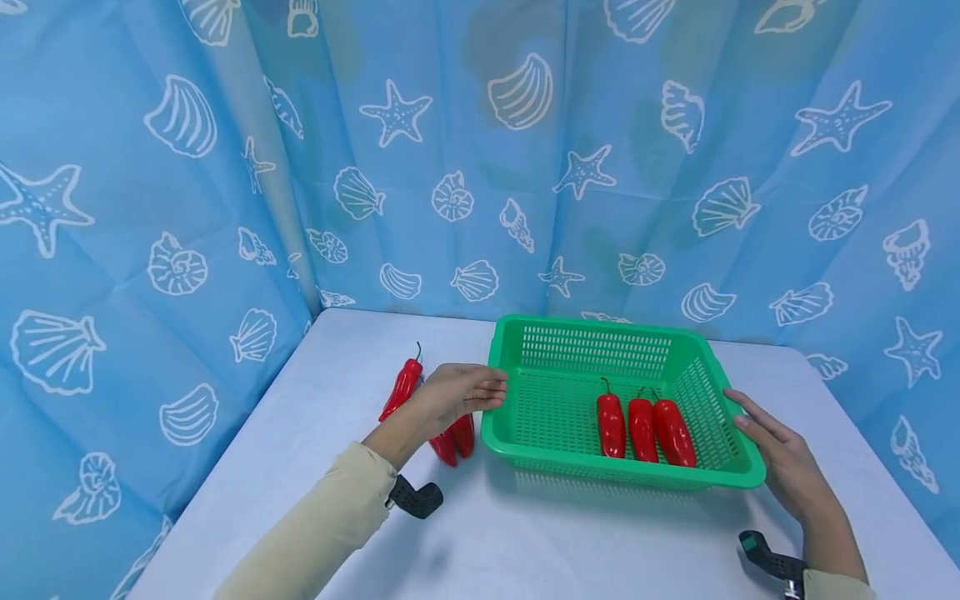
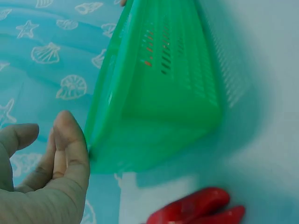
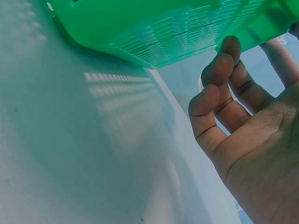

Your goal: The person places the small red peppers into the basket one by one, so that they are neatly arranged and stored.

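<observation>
A green plastic basket [image 1: 585,467] with slotted sides stands on the table. Three red peppers [image 1: 611,427] lie side by side in its right half, stems pointing away. At the basket's left end is my left hand [image 1: 453,393], its fingertips right at the rim [image 2: 100,130] and its thumb held apart. My right hand [image 1: 797,471] is at the opposite end; in the right wrist view its loosely bent fingers [image 3: 219,70] come up to the rim. Left of the basket lie more red peppers [image 1: 405,385], partly covered by my left hand and forearm.
The table [image 1: 300,450] wears a white cover. Behind it and along both sides hangs a blue curtain [image 1: 450,250] printed with shells and starfish; the basket's far rim stands close to it. A black wrist mount [image 1: 416,497] sticks out from each forearm.
</observation>
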Demonstrator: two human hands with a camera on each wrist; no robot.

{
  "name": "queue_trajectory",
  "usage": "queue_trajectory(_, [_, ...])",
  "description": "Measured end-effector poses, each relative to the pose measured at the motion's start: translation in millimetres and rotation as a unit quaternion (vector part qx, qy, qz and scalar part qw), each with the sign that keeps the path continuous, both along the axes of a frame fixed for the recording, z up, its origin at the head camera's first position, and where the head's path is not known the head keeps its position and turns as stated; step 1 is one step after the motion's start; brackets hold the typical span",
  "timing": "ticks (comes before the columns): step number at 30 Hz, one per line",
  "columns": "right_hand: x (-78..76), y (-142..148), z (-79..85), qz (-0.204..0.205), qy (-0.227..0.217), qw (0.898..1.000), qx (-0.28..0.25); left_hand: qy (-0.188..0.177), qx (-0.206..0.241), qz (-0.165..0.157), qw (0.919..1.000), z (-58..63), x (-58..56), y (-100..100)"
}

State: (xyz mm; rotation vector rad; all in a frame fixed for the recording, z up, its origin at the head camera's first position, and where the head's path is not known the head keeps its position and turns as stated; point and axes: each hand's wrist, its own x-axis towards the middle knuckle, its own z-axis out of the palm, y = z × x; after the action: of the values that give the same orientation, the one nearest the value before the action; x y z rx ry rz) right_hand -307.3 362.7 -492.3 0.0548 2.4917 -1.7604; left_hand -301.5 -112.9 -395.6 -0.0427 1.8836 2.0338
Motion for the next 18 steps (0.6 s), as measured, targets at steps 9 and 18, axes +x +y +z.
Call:
queue_trajectory(9, [-0.7,-1,-0.2,0.000,-0.001,1.000,-0.015,-0.003,-0.014,0.056,0.9983,-8.6,-0.9,-33])
queue_trajectory(18, [-2.2,0,-0.4,-0.005,-0.009,1.000,-0.006,-0.005,-0.068,0.106,0.9921,-20.9,0.5,-64])
